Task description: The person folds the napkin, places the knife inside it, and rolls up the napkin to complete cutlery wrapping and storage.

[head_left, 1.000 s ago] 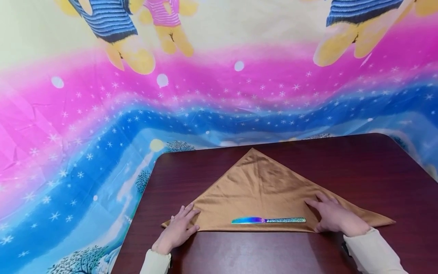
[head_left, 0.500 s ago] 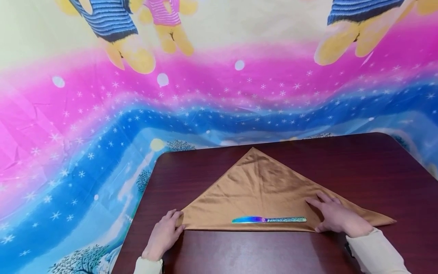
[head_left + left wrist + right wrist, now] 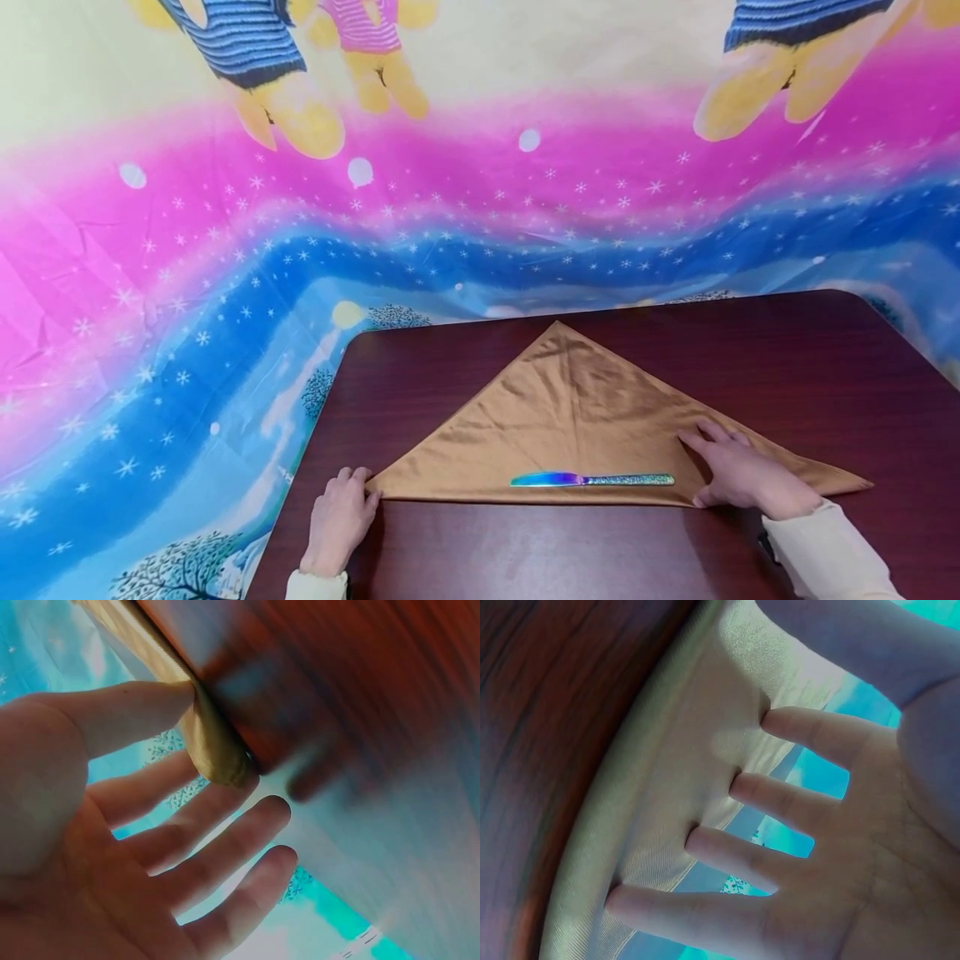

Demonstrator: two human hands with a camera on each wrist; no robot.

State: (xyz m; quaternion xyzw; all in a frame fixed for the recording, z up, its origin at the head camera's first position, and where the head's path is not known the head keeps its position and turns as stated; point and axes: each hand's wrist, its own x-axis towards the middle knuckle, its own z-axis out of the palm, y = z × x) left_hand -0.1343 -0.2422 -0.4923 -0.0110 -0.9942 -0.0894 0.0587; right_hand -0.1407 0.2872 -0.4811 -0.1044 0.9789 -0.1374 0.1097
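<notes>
A golden-brown satin cloth (image 3: 510, 417), folded into a triangle, lies with its long edge nearest me and its tip pointing away. On it, close to the long edge, rests a table knife (image 3: 592, 480) with an iridescent blade and textured handle. My left hand (image 3: 339, 518) is at the cloth's left corner; in the left wrist view the thumb and neighbouring fingertips touch that corner (image 3: 214, 750), the other fingers extended. My right hand (image 3: 742, 475) rests on the cloth's right part, with spread fingertips pressing the fabric (image 3: 675, 765) in the right wrist view.
The dark reddish-brown table (image 3: 810, 375) has rounded far corners. Behind it and along its left side hangs a colourful printed backdrop (image 3: 450, 192) with snowflakes and cartoon figures.
My left hand has slid leftward along the long edge to the corner, uncovering more cloth. The right hand has stayed on its spot, and the knife lies unmoved on the cloth.
</notes>
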